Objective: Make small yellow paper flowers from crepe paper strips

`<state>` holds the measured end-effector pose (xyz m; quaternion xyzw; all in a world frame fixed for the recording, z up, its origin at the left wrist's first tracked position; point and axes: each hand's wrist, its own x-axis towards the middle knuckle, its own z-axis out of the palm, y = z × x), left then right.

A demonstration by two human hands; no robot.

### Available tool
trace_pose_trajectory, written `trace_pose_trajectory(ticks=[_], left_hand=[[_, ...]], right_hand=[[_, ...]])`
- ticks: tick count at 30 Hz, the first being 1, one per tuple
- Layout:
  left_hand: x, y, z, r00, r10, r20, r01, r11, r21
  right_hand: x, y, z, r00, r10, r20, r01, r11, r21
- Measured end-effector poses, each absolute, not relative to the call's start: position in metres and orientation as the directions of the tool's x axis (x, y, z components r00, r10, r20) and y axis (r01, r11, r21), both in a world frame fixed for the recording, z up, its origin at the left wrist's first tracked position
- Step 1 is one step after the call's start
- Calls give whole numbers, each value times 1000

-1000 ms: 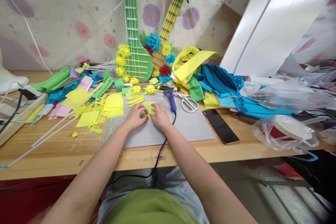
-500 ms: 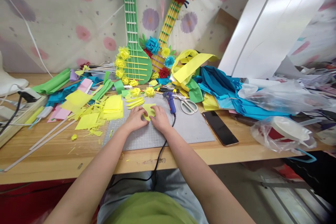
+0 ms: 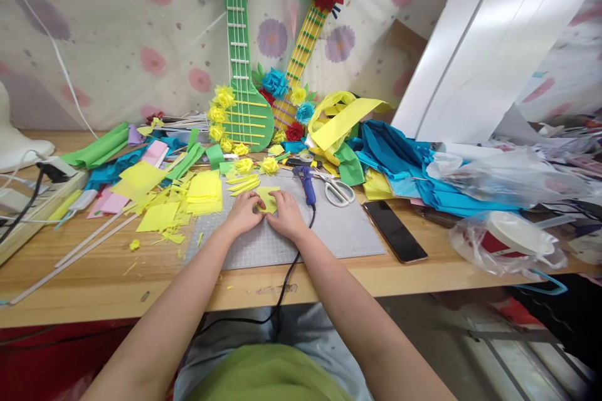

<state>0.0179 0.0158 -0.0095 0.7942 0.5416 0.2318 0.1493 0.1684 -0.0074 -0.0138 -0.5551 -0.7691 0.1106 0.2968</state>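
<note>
A small yellow paper square [image 3: 268,199] lies over the grey cutting mat [image 3: 338,235], between my two hands. My left hand [image 3: 245,212] has its curled fingers on the paper's left edge. On its right edge are the fingers of my right hand [image 3: 285,214], bent in the same way. Both thumbs point inward at the near edge and almost meet. Just behind the paper are folded yellow strips [image 3: 243,183] and two yellow paper flowers [image 3: 269,165]. A purple glue gun [image 3: 306,185] rests right of my right hand.
White-handled scissors [image 3: 339,193] and a black phone [image 3: 395,230] lie to the right. Stacked yellow squares [image 3: 204,192] and scraps are left. A green paper-covered instrument [image 3: 249,116] stands at the back. The glue gun's black cord [image 3: 286,276] crosses the table's front edge.
My fingers and thumbs have shifted slightly at the yellow square, with the thumbs now closer together along its near edge. The whole view has moved a little.
</note>
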Motion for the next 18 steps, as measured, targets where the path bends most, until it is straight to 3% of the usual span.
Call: trace_pose_trajectory(ticks=[14,18], left_hand=[[11,21,-17,218,921,322,759,-367,538],[3,25,-11,393,867,306,727,-496,475]], right_hand=[[169,-8,-13,-200,923,328,767,356,-534],[171,-3,-15,-93,941,326,685,298,-665]])
